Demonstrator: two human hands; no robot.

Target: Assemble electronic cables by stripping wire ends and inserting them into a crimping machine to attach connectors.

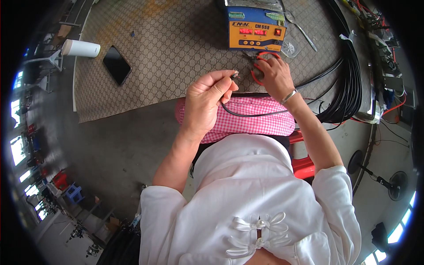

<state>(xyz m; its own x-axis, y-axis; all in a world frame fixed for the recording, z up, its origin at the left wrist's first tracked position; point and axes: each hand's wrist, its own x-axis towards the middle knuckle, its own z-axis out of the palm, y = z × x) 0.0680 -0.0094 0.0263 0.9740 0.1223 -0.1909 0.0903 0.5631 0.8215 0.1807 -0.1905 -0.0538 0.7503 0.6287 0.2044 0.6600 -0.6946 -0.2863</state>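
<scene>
- Head view: the step in hand looks like readying a cable end. The left hand pinches the black cable between thumb and fingers, its frayed tip sticking out toward the near side of the orange-and-blue station.
- The right hand lies over the red-handled pliers, just on the near side of the station. Its fingers reach the 2 handles, but whether they have closed around them I cannot tell.
- Next, as I judge it, the work calls for 1 sure hold on the pliers — both handles gathered under the right fingers — with the left pinch firm, so the fine strands do not splay.
- Edges: the front edge of the surface runs on the near side of the station, by the hands. The cable sags over the pink checked cloth there, and could snag on a quick pull.
- Room: the widest run of surface lies left of the station, out to the phone and white cup. Right of the station is tighter — a see-through dish, a long metal tool, then a thick cable coil.
</scene>
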